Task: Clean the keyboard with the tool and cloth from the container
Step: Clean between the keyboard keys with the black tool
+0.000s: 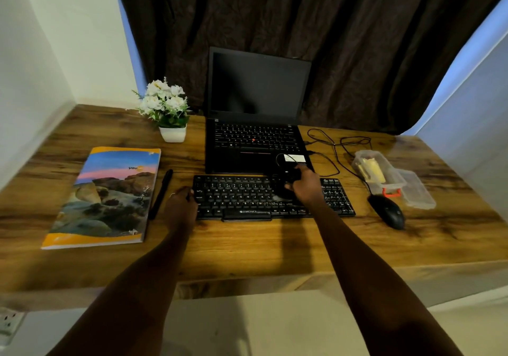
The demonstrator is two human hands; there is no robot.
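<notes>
Peering past my forearms, I can't tell whether the dark object (288,177) clutched in my right hand (306,188) is tool or cloth. It hovers over the keyboard (242,199) on the bench (247,245). My left hand (180,204) curls onto the keyboard's left end. Farther right, the container (379,171) lies open.

1. My wooden desk (247,245) carries the keyboard (239,196) in front of me.
2. At twelve o'clock of it: the open laptop (253,135).
3. Ten o'clock: a flower pot (172,133). Nine o'clock: a pen (160,193), then a notebook (107,196).
4. Three o'clock: the mouse (387,211). Two o'clock: the clear container (378,168), its lid (420,190) just beside it, and a looped cable (335,146).
</notes>
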